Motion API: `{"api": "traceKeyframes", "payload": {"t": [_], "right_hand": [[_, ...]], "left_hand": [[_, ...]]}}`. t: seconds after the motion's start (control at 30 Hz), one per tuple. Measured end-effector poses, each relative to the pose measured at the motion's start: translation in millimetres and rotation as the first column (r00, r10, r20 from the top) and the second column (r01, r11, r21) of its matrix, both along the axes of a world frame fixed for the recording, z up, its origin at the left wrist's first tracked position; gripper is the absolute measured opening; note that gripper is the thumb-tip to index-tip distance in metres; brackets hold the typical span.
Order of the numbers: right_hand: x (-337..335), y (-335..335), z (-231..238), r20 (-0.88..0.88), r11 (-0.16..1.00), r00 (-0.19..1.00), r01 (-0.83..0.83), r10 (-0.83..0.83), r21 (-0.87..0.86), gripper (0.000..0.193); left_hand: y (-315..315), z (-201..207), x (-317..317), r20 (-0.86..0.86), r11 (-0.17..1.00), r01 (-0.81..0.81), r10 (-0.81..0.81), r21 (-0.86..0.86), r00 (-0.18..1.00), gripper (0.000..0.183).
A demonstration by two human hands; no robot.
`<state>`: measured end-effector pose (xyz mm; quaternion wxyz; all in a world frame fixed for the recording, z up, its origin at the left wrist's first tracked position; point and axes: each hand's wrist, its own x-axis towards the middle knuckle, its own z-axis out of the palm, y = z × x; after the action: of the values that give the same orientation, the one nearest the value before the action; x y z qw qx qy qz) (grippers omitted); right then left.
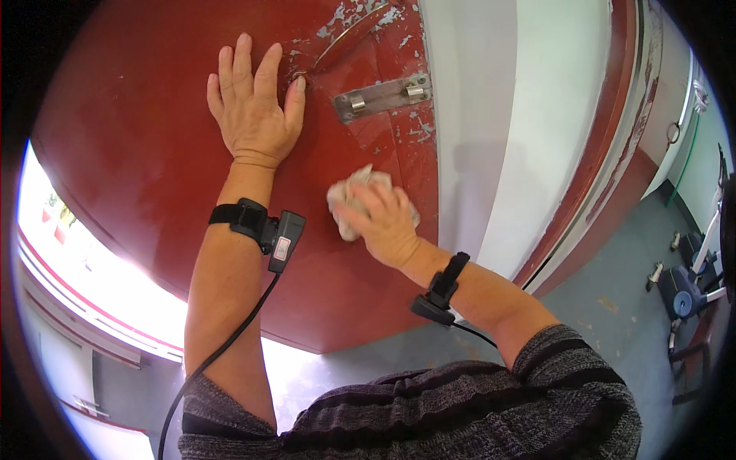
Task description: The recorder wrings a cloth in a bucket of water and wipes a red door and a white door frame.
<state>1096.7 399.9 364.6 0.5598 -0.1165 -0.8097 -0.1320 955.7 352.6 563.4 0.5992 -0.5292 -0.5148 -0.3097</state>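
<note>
A red painted door (138, 123) fills the view. The left hand (253, 115) lies flat with fingers spread on it, the thumb touching the lower end of a curved metal handle (345, 40), apparently for bracing. Below the metal hasp (383, 97), the right hand (389, 224), slightly blurred, curls over a crumpled whitish cloth (357, 178), seemingly to keep it bunched against the paint.

Glare bleaches lower left; right hand (386, 227) is blurred; edges bow.
</note>
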Motion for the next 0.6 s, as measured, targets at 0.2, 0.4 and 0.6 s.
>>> {"api": "traceKeyframes", "payload": {"t": [0.2,0.4,0.6], "right_hand": [[35,18,75,-0.154,0.996,0.988,-0.015,0.028,0.085,0.046],[29,29,65,-0.134,0.992,0.987,0.096,-0.085,0.080,0.046],[61,20,88,-0.031,0.994,0.994,-0.106,0.104,-0.041,0.053]], "left_hand": [[-2,0,3,0.009,1.000,-0.020,0.020,-0.010,1.000,0.048],[1,1,3,0.019,0.999,-0.033,0.033,-0.012,0.999,0.048],[-5,0,0,0.045,0.999,-0.031,0.032,-0.015,0.998,0.047]]}}
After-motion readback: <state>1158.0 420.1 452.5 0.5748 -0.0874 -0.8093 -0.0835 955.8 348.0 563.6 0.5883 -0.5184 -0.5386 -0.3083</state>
